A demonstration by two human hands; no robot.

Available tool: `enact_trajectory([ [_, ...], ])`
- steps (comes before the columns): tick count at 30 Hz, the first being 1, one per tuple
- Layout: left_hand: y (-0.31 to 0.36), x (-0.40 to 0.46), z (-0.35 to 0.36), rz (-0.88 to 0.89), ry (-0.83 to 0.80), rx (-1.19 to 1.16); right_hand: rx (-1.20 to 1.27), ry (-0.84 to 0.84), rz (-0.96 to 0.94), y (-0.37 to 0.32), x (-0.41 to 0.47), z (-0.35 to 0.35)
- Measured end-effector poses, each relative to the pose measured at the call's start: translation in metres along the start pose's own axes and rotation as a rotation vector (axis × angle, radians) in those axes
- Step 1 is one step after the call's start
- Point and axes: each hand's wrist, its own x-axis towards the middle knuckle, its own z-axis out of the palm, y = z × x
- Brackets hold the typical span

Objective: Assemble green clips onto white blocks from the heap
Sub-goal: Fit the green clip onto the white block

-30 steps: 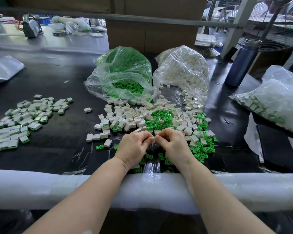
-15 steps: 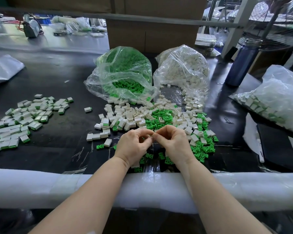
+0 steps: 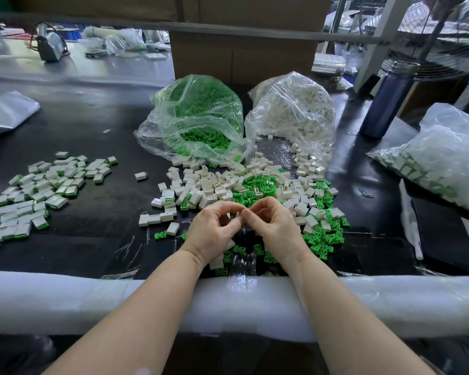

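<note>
Green clips (image 3: 257,185) and white blocks (image 3: 209,185) are lying heaped just beyond both hands. Left hand (image 3: 214,231) and right hand (image 3: 275,228) are meeting fingertip to fingertip, fingers curled, pinching something too small to identify, forearms crossing the padded table edge (image 3: 65,301).

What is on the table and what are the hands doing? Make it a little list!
left hand: fingers curled, meets right hand; held piece hidden
right hand: fingers curled, fingertips pinching
heap: loose white blocks and green clips, beyond the hands
finished pile: far left
green bag: open
white bag: beside it
bottle: upright, right
</note>
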Motion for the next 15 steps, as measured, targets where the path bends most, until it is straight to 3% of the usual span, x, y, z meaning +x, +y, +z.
enact_trajectory([
  [6, -0.0003, -0.0003, -0.0003, 0.033, -0.024, -0.057, 0.09, -0.109, -0.007, -0.0021, 0.0002, 0.0005],
  [15, 0.004, -0.0021, -0.0018, 0.018, -0.055, -0.079, 0.115, -0.122, 0.034, -0.0032, -0.0006, -0.0015],
])
